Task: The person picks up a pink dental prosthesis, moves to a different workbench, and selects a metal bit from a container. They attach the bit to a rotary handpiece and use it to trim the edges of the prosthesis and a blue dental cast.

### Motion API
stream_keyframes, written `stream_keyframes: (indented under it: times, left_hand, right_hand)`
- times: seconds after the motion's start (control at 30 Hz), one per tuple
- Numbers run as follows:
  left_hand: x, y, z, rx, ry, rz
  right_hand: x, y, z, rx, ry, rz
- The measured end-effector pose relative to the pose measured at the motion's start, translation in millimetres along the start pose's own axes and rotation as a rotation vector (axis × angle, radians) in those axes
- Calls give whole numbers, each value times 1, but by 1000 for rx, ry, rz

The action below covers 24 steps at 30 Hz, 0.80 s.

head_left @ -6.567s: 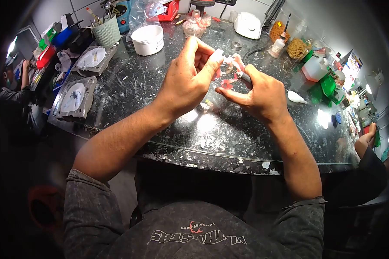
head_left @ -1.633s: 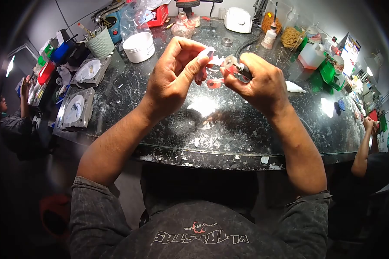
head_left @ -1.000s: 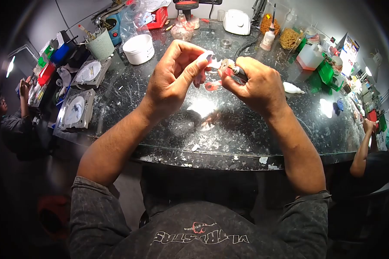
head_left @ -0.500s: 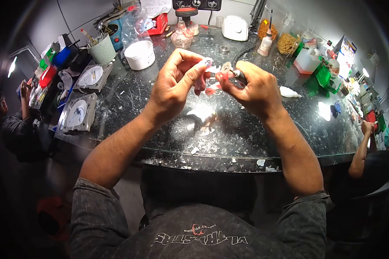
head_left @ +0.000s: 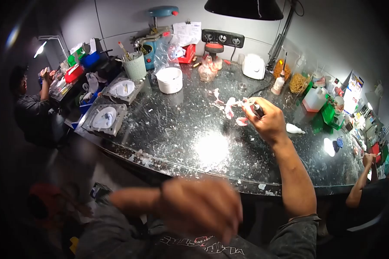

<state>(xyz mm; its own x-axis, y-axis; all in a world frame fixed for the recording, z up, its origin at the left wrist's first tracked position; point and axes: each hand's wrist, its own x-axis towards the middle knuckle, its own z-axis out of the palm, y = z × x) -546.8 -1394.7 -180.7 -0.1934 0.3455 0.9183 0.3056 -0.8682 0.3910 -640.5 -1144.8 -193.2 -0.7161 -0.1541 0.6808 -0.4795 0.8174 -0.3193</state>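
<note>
My right hand (head_left: 266, 118) is closed around a dark rotary handpiece (head_left: 258, 110) above the bench, its pale tip pointing left. Just left of that tip are small pink and white pieces (head_left: 229, 108), and a pink piece (head_left: 241, 121) lies below the fingers. My left hand (head_left: 201, 207) is in front of my chest, low in the view and smeared by motion, so its fingers and anything in them cannot be made out.
On the dark bench (head_left: 168, 125) stand a white tub (head_left: 170, 80), two plaster-like discs in grey frames (head_left: 104, 118), a white device (head_left: 253, 67) and a dropper bottle (head_left: 278, 84). A lamp (head_left: 244, 8) hangs above. Co-workers sit at both sides.
My left hand has left the work near my right hand and swung down and back toward my chest. The pink object it held is no longer visible in it. The view has tilted up and left.
</note>
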Motion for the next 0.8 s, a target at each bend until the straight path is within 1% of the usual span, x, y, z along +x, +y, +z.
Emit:
stream_keyframes:
  times: [0.03, 0.1, 0.13, 0.2, 0.23, 0.3, 0.33, 0.37, 0.4, 0.43, 0.47, 0.5, 0.53, 0.57, 0.6, 0.7, 0.77, 0.8]
  left_hand:
    - [-9, 0, 17, -172, -72, 6]
    - [-34, -9, 65, -657, 75, 91]
    - [-46, -20, 78, -656, 87, 93]
    - [-63, -41, 86, -742, -43, 316]
    - [-65, -39, 85, -734, -39, 321]
    - [-45, -22, 66, -447, -199, 138]
    - [-21, 18, 48, -380, -234, -247]
    - [-18, 13, 37, -306, -240, -220]
    - [-17, 17, 32, -301, -150, -336]
    - [-15, 19, 39, -381, 111, -356]
    - [3, 25, 42, -369, 247, -337]
    - [10, 21, 38, -438, 197, -285]
    - [36, 22, 58, -444, 401, -101]
    - [51, 22, 63, -484, 384, -85]
    - [61, 23, 64, -520, 322, -128]
    - [71, 20, 67, -591, 132, -225]
    - [64, 26, 65, -597, 53, -255]
    - [60, 29, 62, -588, 31, -274]
  right_hand:
    - [1, -1, 0, 7, -14, 22]
    - [0, -3, 3, 11, -25, 37]
    - [-1, -5, 4, -8, -61, 67]
    - [-2, -8, 5, -19, -109, 90]
    - [-4, -8, 6, -15, -116, 83]
    - [-4, -4, 10, 15, -79, 63]
    - [-4, -2, 10, -10, -88, 58]
    - [-4, -2, 10, -2, -91, 50]
    - [-3, -3, 9, -7, -99, 68]
    - [-3, -3, 9, -12, -108, 89]
    - [-3, -1, 10, -9, -103, 92]
    - [-3, 0, 11, 0, -117, 89]
    - [-3, 1, 12, 9, -118, 86]
    - [-4, -1, 13, 18, -123, 86]
    - [-3, -8, 11, 68, -136, 125]
    - [-2, -9, 9, -23, -170, 156]
    - [-2, -8, 9, 15, -163, 133]
    - [-3, -5, 11, 34, -122, 67]
